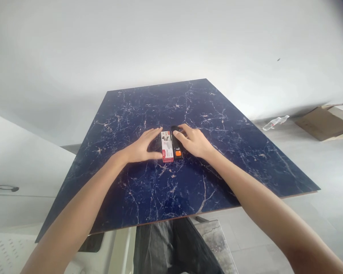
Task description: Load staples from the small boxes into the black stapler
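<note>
Left hand, bare: over the middle of the dark blue, white-veined tabletop; palm turned inward, fingers extended together, thumb spread wide toward the near edge. Right hand, bare: just beside it, fingers curled, thumb drawn close in a grasp. Both bare forearms cross the near edge, converging; wrists nearly straight.

Bright, diffuse light; faint shadow low on white wall; wide-angle stretch toward edges; upper-right corner dark
</note>
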Tool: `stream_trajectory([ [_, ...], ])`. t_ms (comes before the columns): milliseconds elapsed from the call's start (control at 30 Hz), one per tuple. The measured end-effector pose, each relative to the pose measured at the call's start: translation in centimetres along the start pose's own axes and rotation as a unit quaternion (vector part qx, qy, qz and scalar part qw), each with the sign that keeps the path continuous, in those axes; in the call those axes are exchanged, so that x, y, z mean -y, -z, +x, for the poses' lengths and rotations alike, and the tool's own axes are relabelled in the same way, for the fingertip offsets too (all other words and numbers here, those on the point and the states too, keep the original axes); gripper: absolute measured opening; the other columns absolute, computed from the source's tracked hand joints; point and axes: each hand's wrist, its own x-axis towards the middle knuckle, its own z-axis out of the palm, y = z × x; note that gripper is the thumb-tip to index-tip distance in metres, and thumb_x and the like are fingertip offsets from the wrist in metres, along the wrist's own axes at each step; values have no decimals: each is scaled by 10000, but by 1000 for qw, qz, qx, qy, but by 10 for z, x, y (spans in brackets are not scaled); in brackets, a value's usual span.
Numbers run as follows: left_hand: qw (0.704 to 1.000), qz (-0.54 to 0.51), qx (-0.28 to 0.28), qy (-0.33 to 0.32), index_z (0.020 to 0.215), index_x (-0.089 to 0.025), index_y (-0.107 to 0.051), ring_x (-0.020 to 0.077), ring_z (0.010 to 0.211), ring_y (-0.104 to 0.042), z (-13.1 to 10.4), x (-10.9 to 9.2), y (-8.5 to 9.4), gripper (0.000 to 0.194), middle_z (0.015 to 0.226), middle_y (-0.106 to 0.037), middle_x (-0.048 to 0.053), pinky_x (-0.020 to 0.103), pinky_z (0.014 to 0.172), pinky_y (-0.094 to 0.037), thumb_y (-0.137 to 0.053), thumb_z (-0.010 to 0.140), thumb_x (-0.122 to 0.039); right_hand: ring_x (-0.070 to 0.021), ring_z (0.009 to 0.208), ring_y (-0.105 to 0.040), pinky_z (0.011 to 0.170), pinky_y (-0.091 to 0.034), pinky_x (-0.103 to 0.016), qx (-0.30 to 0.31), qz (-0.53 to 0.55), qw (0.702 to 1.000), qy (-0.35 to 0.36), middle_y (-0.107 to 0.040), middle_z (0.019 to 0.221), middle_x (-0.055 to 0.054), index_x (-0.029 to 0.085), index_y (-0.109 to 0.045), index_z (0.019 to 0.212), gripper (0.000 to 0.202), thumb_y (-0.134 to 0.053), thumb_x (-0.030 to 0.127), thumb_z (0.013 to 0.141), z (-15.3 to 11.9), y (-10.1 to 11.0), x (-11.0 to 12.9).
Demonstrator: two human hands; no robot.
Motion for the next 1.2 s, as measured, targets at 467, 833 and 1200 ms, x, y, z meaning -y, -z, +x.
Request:
stream_trajectory([
  [467, 996, 63, -55, -35, 1662, -195, 11, 464, 1479, -313, 108, -54, -66, 1425, 1630, -352, 225, 608, 1178, -271, -822, 629, -716, -360, 1161, -625, 963, -502, -453, -66, -138, 988, -26, -726, 1198, -144, 164, -590, 1329, 504, -572, 477, 934, -24, 63, -63],
  [833, 987, 109, -76, -91, 1660, -167, -112, 496, 1529, -211, 259, -104, -128, 1334, 1663, -305, 211, 682, 1214, -141, -746, 666, -792, -360, 1083, -657, 957, -476, -453, -240, -172, 948, -117, -751, 1094, -171, 151, -625, 1253, 549, -428, 585, 980, -24, 130, -171],
  [1200, 935, 100, -255, -227, 1326, -178, -592, 261, 1088, -648, 190, -107, -118, 356, 1172, -729, 105, 445, 1002, -431, -439, 1059, -357, -335, 1308, -562, 1139, -375, -515, -270, -21, 949, -161, -649, 1370, -172, 175, -492, 1443, 658, -396, 601, 951, -28, 133, -173],
])
